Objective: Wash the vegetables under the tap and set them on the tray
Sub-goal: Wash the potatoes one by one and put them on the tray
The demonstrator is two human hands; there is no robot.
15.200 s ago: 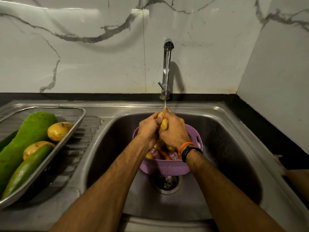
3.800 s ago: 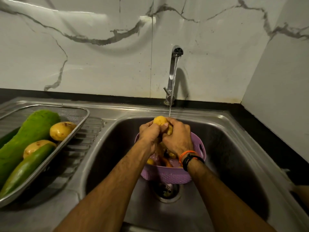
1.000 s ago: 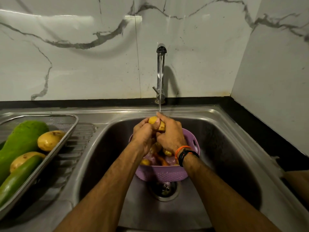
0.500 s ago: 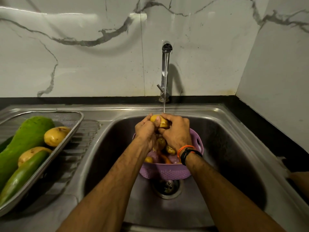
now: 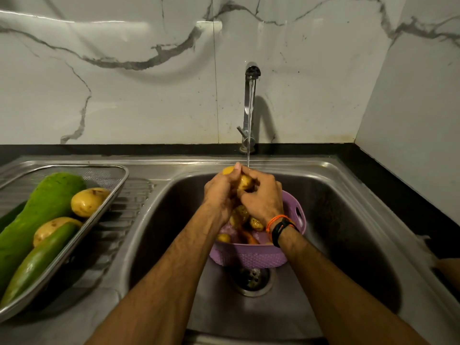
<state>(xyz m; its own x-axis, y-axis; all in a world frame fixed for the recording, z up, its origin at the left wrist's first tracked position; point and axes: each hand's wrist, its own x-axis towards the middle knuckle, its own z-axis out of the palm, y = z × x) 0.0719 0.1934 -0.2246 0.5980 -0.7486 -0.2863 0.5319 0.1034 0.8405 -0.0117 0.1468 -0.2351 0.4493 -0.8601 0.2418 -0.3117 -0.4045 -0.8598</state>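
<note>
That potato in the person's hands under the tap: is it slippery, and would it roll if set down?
Probably slippery: the potato looks wet under the running stream, and both the left hand and right hand grip it. Its rounded shape suggests it could roll, though the tray has a raised rim.

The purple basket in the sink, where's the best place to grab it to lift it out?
Hook fingers through the handle slot on the purple basket's right rim, coming from the right. That cutout is open and clear, while both hands and the vegetables crowd the middle. Any left slot is hidden.
</note>
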